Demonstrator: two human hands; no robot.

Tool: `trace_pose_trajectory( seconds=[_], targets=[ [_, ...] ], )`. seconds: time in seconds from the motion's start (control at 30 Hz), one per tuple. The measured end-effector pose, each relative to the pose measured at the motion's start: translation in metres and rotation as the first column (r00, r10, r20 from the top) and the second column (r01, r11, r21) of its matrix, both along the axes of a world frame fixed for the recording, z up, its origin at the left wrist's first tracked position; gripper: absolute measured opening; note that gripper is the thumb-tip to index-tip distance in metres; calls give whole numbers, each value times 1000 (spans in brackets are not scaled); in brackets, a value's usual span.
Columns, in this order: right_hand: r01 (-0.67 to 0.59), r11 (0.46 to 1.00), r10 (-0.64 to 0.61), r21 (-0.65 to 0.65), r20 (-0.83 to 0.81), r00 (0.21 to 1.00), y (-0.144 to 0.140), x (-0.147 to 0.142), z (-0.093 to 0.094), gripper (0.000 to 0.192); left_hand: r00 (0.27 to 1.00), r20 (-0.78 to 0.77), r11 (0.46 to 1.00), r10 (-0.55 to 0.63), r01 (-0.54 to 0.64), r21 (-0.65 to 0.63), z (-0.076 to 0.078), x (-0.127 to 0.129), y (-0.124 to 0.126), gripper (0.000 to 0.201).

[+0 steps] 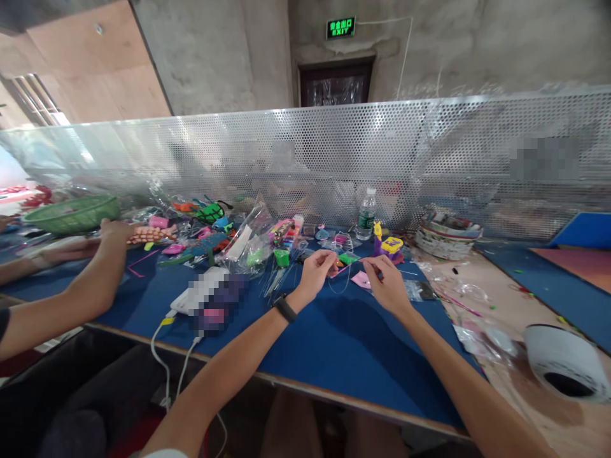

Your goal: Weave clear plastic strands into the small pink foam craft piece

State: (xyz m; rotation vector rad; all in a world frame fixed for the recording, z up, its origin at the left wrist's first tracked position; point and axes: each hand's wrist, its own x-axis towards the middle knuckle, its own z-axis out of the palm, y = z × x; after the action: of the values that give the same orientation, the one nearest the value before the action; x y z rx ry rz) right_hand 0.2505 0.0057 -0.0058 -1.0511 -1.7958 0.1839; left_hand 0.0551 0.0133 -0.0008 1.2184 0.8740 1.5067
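My left hand [317,270], with a dark band on the wrist, is closed in a pinch above the blue table. Facing it, my right hand [386,281] is pinched too. A thin pink strand [340,272] runs between the fingertips of both hands. Below them hangs a fine pale loop of thread or wire [338,291]; which fingers hold it I cannot tell. Beside my right fingers lies a flat pink piece [361,279]. Just beyond the hands are a green piece [348,258] and a purple and yellow toy-like figure [389,245].
A water bottle [366,216] stands by the perforated metal screen [229,152]. Left are a power bank [200,289] with cables, bagged colourful pieces and a green basket [76,215] near a co-worker's arms [90,286]. Right are a woven basket [446,238] and a white container [563,359].
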Motion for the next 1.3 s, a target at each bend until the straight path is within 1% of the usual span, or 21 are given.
trace_pose_trajectory(
  seconds=[0.07,0.13,0.23,0.33,0.5,0.57,0.77,0.87,1.03,1.13,1.3],
  targets=[
    [39,999,-39,5,14,999,1,0,-1,35,1000,-6,1000,2,-2,6,0,-1,0,41],
    [71,996,-73,46,44,996,0,0,-1,33,1000,-6,1000,1,-1,2,1,-2,0,41],
    [53,991,-70,127,131,989,-2,-4,-2,32,1000,-18,1000,-12,12,-5,1,-2,-2,41],
    [37,986,-75,162,235,969,-4,-5,-5,31,998,-42,999,-36,36,-6,0,-1,-3,41],
    [144,962,-224,231,368,903,-2,3,-6,31,997,-67,1000,-27,26,-15,0,-2,-1,42],
    [158,957,-247,243,399,883,-1,8,-3,31,998,-61,1000,-11,11,-5,0,-4,1,42],
    [140,961,-229,240,402,886,3,16,1,28,998,-56,1000,3,-3,6,0,-9,5,39],
    [137,956,-237,258,406,882,4,14,-1,28,997,-73,1000,5,-3,16,-1,-10,6,38],
    [68,962,-181,264,432,883,3,5,-4,24,999,-34,1000,-11,11,11,-1,-9,8,41],
    [45,959,-159,280,401,902,3,2,-5,23,1000,-17,1000,-22,22,-2,1,-9,6,43],
    [12,953,-119,303,339,933,2,-1,-4,24,996,-64,998,-66,67,15,4,-9,1,43]
  ],
)
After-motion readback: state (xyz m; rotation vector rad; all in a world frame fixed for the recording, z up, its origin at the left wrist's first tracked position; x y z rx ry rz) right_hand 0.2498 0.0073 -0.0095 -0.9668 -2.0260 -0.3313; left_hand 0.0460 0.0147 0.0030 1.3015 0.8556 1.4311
